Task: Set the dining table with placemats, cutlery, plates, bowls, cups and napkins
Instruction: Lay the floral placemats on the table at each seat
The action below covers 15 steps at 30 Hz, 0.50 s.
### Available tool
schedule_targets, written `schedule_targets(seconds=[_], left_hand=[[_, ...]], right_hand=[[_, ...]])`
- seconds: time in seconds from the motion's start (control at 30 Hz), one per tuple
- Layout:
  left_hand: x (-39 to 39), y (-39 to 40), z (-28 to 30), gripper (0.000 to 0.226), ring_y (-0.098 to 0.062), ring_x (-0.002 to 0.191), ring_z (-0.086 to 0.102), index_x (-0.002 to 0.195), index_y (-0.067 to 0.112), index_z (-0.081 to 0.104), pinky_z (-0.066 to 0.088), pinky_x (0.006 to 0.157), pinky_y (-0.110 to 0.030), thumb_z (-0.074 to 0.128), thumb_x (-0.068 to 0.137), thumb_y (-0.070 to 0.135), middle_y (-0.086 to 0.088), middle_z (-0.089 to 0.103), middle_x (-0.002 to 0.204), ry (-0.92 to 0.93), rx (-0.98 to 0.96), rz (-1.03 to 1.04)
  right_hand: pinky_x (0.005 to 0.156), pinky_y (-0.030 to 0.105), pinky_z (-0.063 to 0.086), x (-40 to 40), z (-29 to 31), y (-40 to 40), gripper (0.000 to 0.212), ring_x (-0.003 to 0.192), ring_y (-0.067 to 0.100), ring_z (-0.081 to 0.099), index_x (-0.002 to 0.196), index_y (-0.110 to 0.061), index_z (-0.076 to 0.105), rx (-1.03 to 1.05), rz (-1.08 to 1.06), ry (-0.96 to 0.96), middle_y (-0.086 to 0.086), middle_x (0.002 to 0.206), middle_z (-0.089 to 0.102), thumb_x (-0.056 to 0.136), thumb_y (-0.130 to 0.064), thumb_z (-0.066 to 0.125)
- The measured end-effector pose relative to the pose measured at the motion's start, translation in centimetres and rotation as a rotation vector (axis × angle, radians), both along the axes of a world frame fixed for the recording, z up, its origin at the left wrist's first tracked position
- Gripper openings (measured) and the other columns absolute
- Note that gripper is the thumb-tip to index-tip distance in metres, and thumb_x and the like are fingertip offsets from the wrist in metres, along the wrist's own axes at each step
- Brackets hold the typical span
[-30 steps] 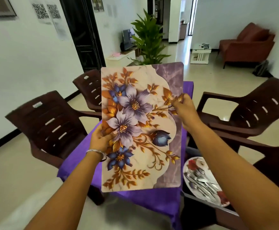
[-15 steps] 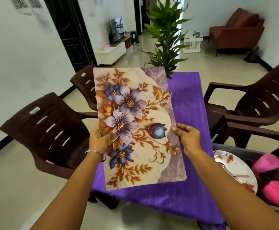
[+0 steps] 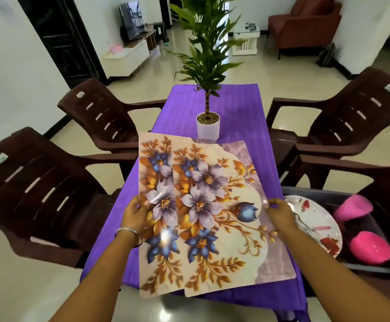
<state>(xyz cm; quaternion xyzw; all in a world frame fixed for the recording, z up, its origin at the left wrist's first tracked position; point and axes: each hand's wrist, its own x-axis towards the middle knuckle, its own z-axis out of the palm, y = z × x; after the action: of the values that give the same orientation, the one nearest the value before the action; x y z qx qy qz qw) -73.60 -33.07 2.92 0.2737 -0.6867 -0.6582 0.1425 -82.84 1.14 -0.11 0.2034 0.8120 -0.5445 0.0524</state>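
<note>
Potted plant [image 3: 208,49] in white pot [image 3: 208,125] stands on table centre line, on purple cloth. Four dark brown plastic chairs: two on left [image 3: 38,189] [image 3: 103,115], two on right [image 3: 342,119] [image 3: 379,177]. Dark doorway [image 3: 57,36] in left wall. White low cabinet [image 3: 125,58] with TV [image 3: 131,19] beyond it. Rust-brown armchair [image 3: 305,24] at far right, small white side table [image 3: 246,41] just beside it. Floor glossy, pale tiles.
</note>
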Motion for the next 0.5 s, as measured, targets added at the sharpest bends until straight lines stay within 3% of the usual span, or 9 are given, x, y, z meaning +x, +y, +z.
schedule_targets(seconds=[0.17,0.23,0.3,0.4,0.5], left_hand=[[0.6,-2.0,-1.4,0.019,-0.015,0.067,0.064,0.111,0.001,0.055,0.051,0.049,-0.014,0.045,0.097,-0.004,-0.015,0.060,0.092,-0.080,0.042,0.081],[0.4,-2.3,-1.8,0.019,-0.002,0.053,0.062,0.110,0.001,0.055,0.048,0.046,-0.011,0.045,0.096,-0.006,-0.012,0.059,0.084,-0.118,0.015,0.079],[-0.1,-2.5,-2.0,0.018,-0.005,0.053,0.060,0.110,0.002,0.056,0.047,0.044,-0.011,0.047,0.096,-0.005,-0.006,0.058,0.079,-0.115,0.027,0.078],[-0.6,-3.5,-1.8,0.014,-0.016,0.065,0.059,0.107,0.007,0.057,0.050,0.052,-0.024,0.052,0.095,0.002,-0.007,0.061,0.081,-0.133,0.089,0.043],[-0.7,-5.7,-2.8,0.025,-0.027,0.073,0.064,0.114,0.001,0.059,0.055,0.065,-0.033,0.060,0.089,0.003,-0.019,0.066,0.097,-0.180,0.240,-0.081]], right_hand=[[0.077,0.033,0.039,0.4,-2.2,1.7,0.022,0.098,0.038,0.055,0.110,0.002,0.062,0.173,-0.028,-0.059,0.027,0.114,0.061,0.092,-0.007,0.057],[0.084,0.038,0.044,0.6,-2.7,1.2,0.029,0.106,0.042,0.055,0.116,0.002,0.057,0.320,-0.005,-0.031,0.028,0.117,0.059,0.089,-0.006,0.058],[0.096,0.044,0.042,1.3,-2.8,-0.3,0.044,0.119,0.042,0.047,0.126,0.001,0.051,0.403,0.085,0.019,0.026,0.127,0.051,0.084,-0.009,0.064],[0.109,0.044,0.032,3.2,-2.7,-4.2,0.069,0.132,0.039,0.036,0.139,-0.003,0.039,0.456,0.313,0.034,0.022,0.141,0.039,0.082,-0.026,0.071],[0.115,0.042,0.019,6.3,-3.4,-8.6,0.095,0.146,0.033,0.010,0.151,-0.020,0.021,0.548,0.519,-0.090,0.016,0.158,0.008,0.076,-0.058,0.066]])
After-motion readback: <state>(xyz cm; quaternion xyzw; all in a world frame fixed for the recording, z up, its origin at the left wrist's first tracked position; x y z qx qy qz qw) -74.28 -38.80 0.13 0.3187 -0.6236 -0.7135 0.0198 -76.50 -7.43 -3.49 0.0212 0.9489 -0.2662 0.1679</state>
